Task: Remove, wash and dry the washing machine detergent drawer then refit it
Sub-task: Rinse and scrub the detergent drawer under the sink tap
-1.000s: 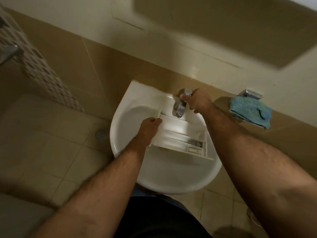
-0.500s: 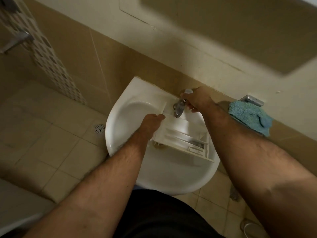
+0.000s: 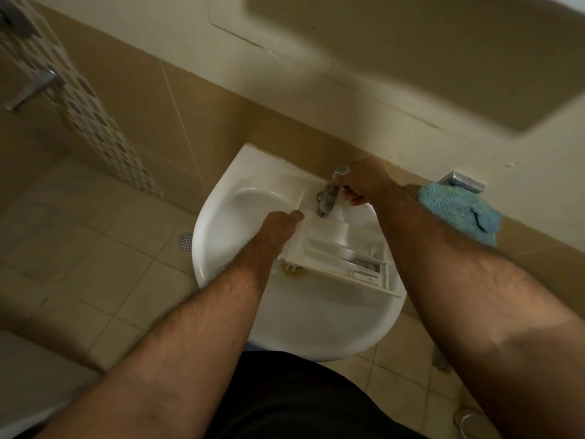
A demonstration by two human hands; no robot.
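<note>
The white detergent drawer (image 3: 342,258) lies across the white basin (image 3: 221,210), open side up, under the chrome tap (image 3: 327,198). My left hand (image 3: 278,226) grips the drawer's left end. My right hand (image 3: 364,182) is curled round the tap's lever at the back of the basin. Brownish residue shows at the drawer's lower left corner. A blue cloth (image 3: 462,213) hangs on the ledge to the right of the basin.
A tiled wall runs behind the basin. A floor drain (image 3: 185,241) sits in the tiled floor to the left, and a metal shower fitting (image 3: 31,88) juts out at the upper left. A chrome holder (image 3: 462,181) sits behind the cloth.
The view has drifted, so the basin sits a little further right in the frame. Both hands keep their holds on the drawer and the tap lever.
</note>
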